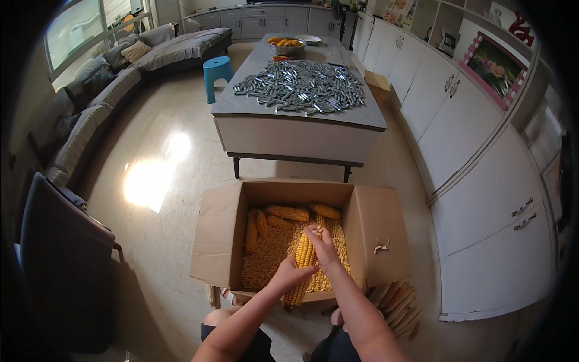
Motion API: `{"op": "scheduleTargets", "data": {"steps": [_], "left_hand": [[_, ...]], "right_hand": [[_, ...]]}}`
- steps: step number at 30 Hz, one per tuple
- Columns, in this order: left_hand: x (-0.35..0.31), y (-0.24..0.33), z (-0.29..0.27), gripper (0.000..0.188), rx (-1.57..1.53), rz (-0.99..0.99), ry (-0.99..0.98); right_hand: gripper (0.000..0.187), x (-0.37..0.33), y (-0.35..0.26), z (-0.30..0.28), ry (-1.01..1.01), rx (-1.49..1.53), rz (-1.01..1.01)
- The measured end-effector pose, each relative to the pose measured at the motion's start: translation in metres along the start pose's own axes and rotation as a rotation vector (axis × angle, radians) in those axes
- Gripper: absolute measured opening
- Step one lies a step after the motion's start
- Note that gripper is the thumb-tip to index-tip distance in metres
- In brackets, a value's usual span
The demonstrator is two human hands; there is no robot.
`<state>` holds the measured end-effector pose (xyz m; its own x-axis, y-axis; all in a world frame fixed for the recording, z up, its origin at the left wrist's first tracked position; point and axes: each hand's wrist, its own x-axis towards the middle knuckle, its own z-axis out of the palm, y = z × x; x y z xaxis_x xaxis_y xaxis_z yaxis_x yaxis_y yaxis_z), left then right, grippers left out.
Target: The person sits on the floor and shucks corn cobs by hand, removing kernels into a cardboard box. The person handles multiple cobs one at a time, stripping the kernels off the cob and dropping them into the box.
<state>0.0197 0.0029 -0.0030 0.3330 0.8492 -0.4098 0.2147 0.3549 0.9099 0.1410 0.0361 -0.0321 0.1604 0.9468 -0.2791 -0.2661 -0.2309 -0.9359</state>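
Over the open cardboard box (218, 235), an ear of yellow corn (306, 248) is held at a slant. My left hand (292, 274) wraps round its lower half, closed on it. Higher up, my right hand (325, 248) is closed against the ear's upper end, with a few pale kernels at its fingertips. Loose kernels (265, 265) cover the inside of the box beneath both hands. Several whole ears (288, 213) lie along the box's far and left sides. Part of the held ear is hidden by my fingers.
A small pale scrap (381, 247) rests on the right flap. Pale cobs or husks (401, 308) are heaped right of my legs. Ahead stands a table (289, 136) bearing many small silver cylinders (301, 87) and a bowl of corn (286, 46). A dark chair (63, 259) is left.
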Motion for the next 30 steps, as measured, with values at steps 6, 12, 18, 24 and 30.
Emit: {"op": "scheduleTargets", "data": {"steps": [6,12,18,24,30], "left_hand": [[0.003,-0.011,0.005,0.048,0.139,0.073,0.075],[0.006,0.002,-0.008,0.036,-0.552,-0.042,0.027],[0.029,-0.013,-0.017,0.035,-0.45,0.115,0.174],[0.026,0.011,-0.025,0.049,-0.562,0.373,0.234],[0.033,0.009,-0.035,0.032,-0.408,0.301,0.335]], "right_hand": [[0.033,0.012,0.02,-0.017,0.128,-0.01,-0.005],[0.065,-0.004,0.003,-0.004,-0.073,-0.055,0.179],[0.074,-0.024,0.024,0.001,-0.276,-0.205,0.135],[0.034,-0.034,0.011,0.008,-0.307,-0.245,-0.019],[0.028,-0.05,0.023,0.006,-0.387,-0.404,-0.099]]}}
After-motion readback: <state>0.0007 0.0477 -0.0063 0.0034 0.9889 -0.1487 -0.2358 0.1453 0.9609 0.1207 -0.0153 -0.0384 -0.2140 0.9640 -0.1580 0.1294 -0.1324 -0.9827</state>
